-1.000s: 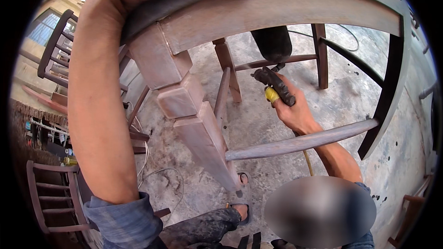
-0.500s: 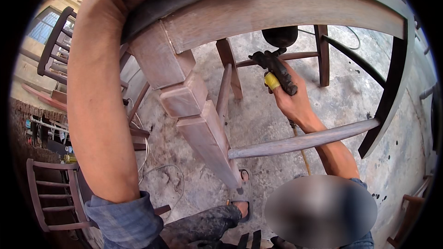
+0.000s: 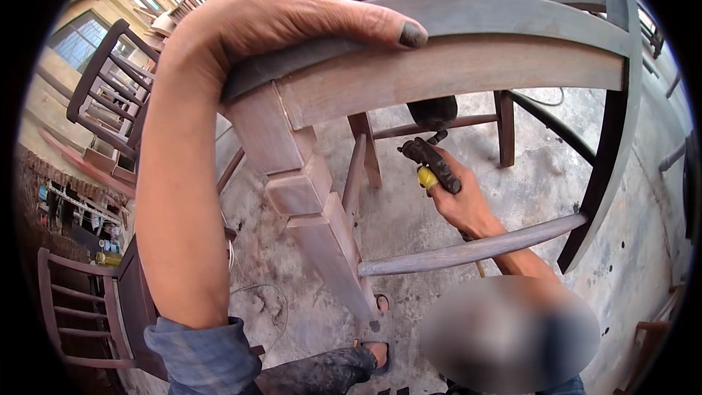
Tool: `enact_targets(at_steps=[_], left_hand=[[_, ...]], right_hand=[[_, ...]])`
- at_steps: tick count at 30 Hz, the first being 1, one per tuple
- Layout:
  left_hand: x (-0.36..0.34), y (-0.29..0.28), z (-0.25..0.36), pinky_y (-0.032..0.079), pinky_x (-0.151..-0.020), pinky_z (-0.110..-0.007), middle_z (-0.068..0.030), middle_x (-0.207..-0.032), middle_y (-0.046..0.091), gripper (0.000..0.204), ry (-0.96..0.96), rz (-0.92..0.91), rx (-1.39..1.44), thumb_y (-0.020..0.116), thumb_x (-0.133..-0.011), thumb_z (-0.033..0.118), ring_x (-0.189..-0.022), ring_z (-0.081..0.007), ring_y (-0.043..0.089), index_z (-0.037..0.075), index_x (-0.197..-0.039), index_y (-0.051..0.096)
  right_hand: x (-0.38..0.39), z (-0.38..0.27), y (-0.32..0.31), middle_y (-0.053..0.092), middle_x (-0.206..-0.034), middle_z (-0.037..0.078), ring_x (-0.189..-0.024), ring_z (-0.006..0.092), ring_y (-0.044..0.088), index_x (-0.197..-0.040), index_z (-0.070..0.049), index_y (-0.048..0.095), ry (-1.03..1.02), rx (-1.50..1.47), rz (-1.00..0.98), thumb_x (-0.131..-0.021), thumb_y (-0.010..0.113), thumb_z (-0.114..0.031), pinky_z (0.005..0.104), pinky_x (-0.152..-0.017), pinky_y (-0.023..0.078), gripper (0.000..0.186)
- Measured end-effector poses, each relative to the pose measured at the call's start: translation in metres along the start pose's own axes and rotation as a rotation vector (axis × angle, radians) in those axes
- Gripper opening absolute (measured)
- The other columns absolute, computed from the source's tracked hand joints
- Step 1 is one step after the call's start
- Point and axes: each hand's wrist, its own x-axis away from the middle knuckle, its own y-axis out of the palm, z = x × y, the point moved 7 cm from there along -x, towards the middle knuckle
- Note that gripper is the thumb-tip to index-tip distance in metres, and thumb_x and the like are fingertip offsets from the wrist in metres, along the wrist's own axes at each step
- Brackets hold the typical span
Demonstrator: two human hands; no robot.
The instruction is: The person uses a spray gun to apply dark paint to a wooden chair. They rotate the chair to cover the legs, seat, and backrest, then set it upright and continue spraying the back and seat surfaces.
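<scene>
My left hand (image 3: 322,11) grips the seat edge of a wooden chair (image 3: 468,73), thumb over the front edge and fingers lying across the seat. The thumb's tip is stained dark. The chair's apron, stepped front leg (image 3: 322,249) and stretcher (image 3: 475,249) have a patchy greyish-brown finish. Below the apron, my right hand (image 3: 464,201) is wrapped round the dark handle of a spray gun (image 3: 431,161). Its black cup (image 3: 433,111) is partly hidden behind the apron. A yellow band (image 3: 426,177) shows at my right fingers. A thin hose (image 3: 480,269) runs down below that hand.
Dark slatted chairs stand at left (image 3: 110,95) and lower left (image 3: 80,307), with more furniture beyond the seat. Thin cables (image 3: 274,289) lie on the stained concrete floor (image 3: 292,336). My sandalled foot (image 3: 376,355) is beneath the chair leg. A blurred oval covers the lower right.
The view has shifted, bringing more of my left hand and the furniture beyond into sight. The chair and spray gun sit lower in the picture. Both hands keep their holds.
</scene>
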Motion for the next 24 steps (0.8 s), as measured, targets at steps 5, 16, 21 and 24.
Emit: enact_targets(at_steps=[5,16,21,24], left_hand=[[0.003,0.007,-0.001,0.037,-0.115,-0.036,-0.0117,-0.141,0.063,0.078,0.043,0.046,-0.063,0.088,-0.08,0.042,-0.132,-0.0238,0.055,0.012,-0.146,0.058],[-0.001,0.007,-0.005,0.039,-0.115,-0.037,-0.0145,-0.134,0.068,0.085,-0.016,0.054,0.236,0.095,-0.069,0.035,-0.126,-0.0283,0.059,0.004,-0.14,0.061],[0.0,0.009,-0.002,0.038,-0.116,-0.038,-0.0166,-0.134,0.067,0.087,0.003,0.131,0.248,0.096,-0.066,0.031,-0.128,-0.03,0.058,0.0,-0.139,0.061],[-0.004,0.012,-0.007,0.039,-0.116,-0.037,-0.0178,-0.135,0.066,0.088,0.039,0.074,0.34,0.096,-0.065,0.029,-0.128,-0.0299,0.058,-0.004,-0.139,0.059]], right_hand=[[-0.006,-0.009,-0.003,0.065,-0.084,0.014,-0.075,0.0146,0.056,-0.139,-0.002,0.056,-0.081,-0.068,0.059,-0.094,0.066,-0.012,0.0312,-0.07,0.049,0.047],[0.026,0.017,-0.007,0.065,-0.084,0.02,-0.072,0.0181,0.058,-0.135,0.0,0.059,-0.016,0.109,-0.032,-0.093,0.068,-0.013,0.034,-0.069,0.05,0.045],[0.042,0.033,-0.005,0.064,-0.082,0.019,-0.068,0.0168,0.057,-0.137,-0.001,0.058,0.024,0.066,-0.053,-0.093,0.069,-0.013,0.0332,-0.065,0.049,0.046],[0.045,0.035,-0.001,0.065,-0.082,0.017,-0.069,0.0146,0.056,-0.139,-0.003,0.057,-0.05,0.037,-0.007,-0.093,0.069,-0.011,0.0315,-0.064,0.049,0.048]])
